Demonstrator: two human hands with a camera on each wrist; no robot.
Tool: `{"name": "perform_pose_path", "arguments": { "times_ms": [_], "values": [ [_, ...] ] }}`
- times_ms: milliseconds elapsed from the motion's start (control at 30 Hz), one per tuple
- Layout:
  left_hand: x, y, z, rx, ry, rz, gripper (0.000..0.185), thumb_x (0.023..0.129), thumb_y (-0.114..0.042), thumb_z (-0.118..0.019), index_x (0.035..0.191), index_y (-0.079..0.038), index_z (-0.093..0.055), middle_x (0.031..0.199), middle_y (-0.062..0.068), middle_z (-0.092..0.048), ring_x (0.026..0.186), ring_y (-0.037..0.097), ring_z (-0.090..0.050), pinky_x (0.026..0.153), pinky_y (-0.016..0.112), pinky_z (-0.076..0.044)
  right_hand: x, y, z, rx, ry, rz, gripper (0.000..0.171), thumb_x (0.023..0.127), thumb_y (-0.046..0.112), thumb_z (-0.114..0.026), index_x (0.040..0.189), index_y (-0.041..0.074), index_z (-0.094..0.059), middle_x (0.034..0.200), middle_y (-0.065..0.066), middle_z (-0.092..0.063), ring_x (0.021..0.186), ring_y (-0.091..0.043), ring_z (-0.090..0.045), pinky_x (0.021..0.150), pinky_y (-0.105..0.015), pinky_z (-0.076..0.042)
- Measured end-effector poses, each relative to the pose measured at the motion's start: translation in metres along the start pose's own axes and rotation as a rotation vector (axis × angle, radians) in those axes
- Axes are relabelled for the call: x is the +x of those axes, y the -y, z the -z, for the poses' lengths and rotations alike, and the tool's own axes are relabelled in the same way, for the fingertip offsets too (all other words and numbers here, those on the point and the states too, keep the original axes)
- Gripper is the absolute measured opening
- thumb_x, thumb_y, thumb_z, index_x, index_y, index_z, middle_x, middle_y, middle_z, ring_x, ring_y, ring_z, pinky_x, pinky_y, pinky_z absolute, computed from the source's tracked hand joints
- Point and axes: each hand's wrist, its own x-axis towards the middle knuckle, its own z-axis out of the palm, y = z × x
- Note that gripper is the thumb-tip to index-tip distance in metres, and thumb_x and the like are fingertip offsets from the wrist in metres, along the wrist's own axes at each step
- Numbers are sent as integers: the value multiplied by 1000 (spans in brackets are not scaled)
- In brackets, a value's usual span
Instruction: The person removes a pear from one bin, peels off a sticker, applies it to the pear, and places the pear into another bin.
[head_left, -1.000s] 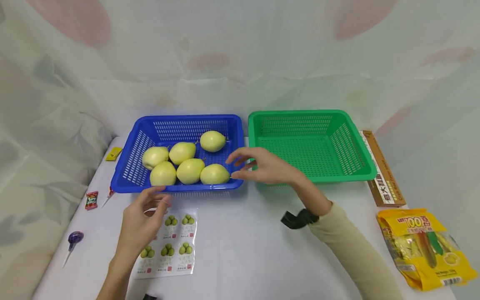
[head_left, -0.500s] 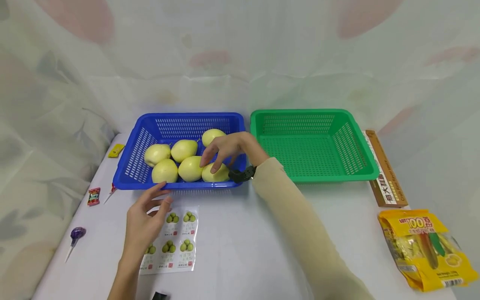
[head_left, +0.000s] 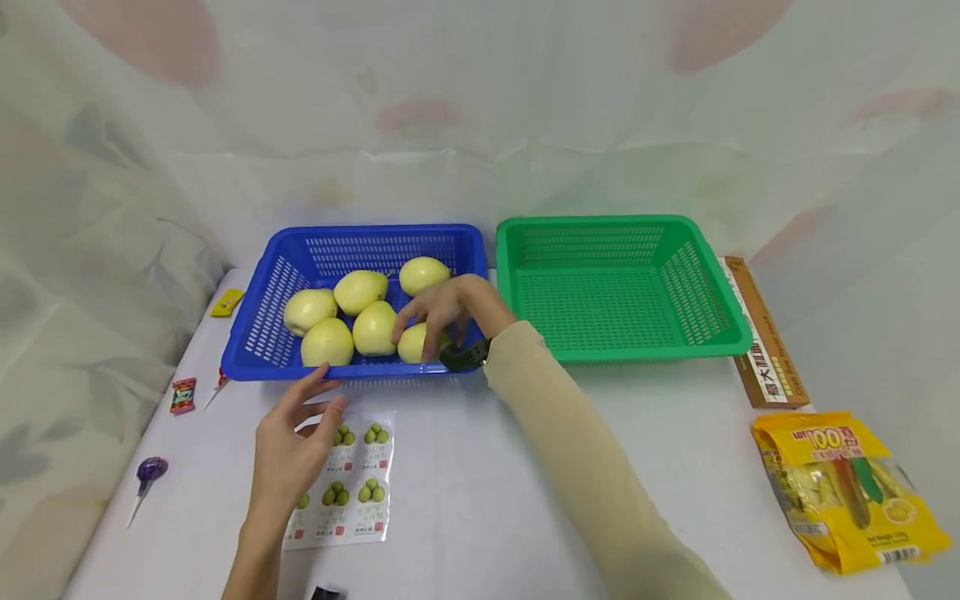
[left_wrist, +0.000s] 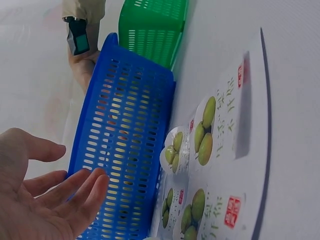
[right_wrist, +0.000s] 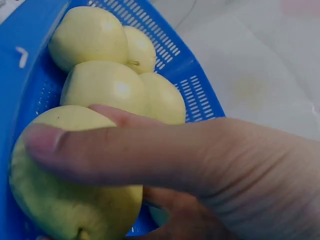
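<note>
In the head view several pale yellow-green pears lie in a blue basket. My right hand reaches over its right side and grips the front right pear. The right wrist view shows the thumb lying across that pear, with fingers behind it; the pear is still inside the basket. My left hand, fingers relaxed and holding nothing, hovers by the front rim, its fingertips overlapping the rim in the head view. Whether they touch the basket wall I cannot tell.
A green basket stands right of the blue one. A sheet of pear stickers lies beneath the left hand. Left are a purple lollipop and small wrapped candies; right, a brown box and a yellow snack bag.
My right hand has moved left and down from beside the blue basket onto the front right pear and taken hold of it. The neighbouring pear has shifted slightly. The left hand stays near the rim.
</note>
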Motion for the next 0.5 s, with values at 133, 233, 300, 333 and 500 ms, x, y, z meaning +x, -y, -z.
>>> {"name": "perform_pose_path", "arguments": {
  "times_ms": [133, 233, 300, 333, 500],
  "values": [
    [0, 1, 0, -1, 2, 3, 54, 102, -10, -75, 153, -14, -62, 132, 13, -78, 92, -16, -66, 75, 8, -59, -8, 0, -1, 75, -61, 64, 67, 91, 15, -87, 149, 32, -61, 170, -6, -37, 140, -25, -54, 95, -45, -66],
    [0, 1, 0, 2, 8, 0, 54, 102, -9, -75, 154, -14, -61, 133, 13, -78, 92, -17, -66, 76, 8, -60, -28, 1, -1, 68, -135, 218, 65, 90, 16, -86, 149, 29, -63, 165, -4, -41, 131, -22, -58, 91, -41, -67],
    [-1, 1, 0, 7, 11, -3, 56, 101, -8, -75, 155, -13, -61, 134, 13, -77, 93, -17, -65, 76, 8, -60, -48, 1, -4, 16, -182, 370, 65, 90, 18, -85, 150, 23, -62, 160, -3, -46, 129, -20, -57, 95, -38, -65],
    [-2, 1, 0, 11, 14, -6, 56, 101, -7, -75, 155, -13, -60, 134, 13, -77, 93, -18, -65, 77, 8, -60, -59, 0, -7, -11, -202, 439, 64, 90, 19, -85, 150, 21, -62, 158, -2, -49, 129, -20, -57, 97, -37, -64],
    [-5, 0, 0, 31, 30, -9, 60, 101, -8, -74, 158, -14, -57, 136, 13, -77, 96, -19, -63, 79, 6, -58, -114, -14, -50, -48, -175, 676, 62, 92, 19, -83, 150, 16, -59, 151, 0, -58, 128, -19, -58, 101, -39, -62]
  ]
}}
